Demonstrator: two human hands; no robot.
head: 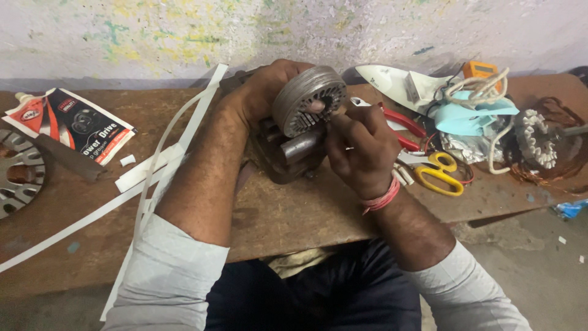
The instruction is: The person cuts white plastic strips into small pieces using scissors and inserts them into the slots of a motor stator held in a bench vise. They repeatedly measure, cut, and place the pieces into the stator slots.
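Head cam: worn brown wooden workbench point(288, 214) w/ the round grey slotted metal stator core point(309, 100) near its back edge, propped on a dark metal block. Left of the core lie long white insulation-paper strips point(153, 168); right of it, yellow-handled scissors point(438, 173). My left hand point(263, 92) grips the core's rim; right hand point(358, 150) is pinched shut at its slots, can't tell on what. Looks like slot-lining work; next needs a steady, precise push.

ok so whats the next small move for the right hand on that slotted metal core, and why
Probably push the white strip a little deeper into the slot. The right hand pinches it at the face of the slotted metal core, which the left hand steadies from behind, and most of the strip appears to be outside.
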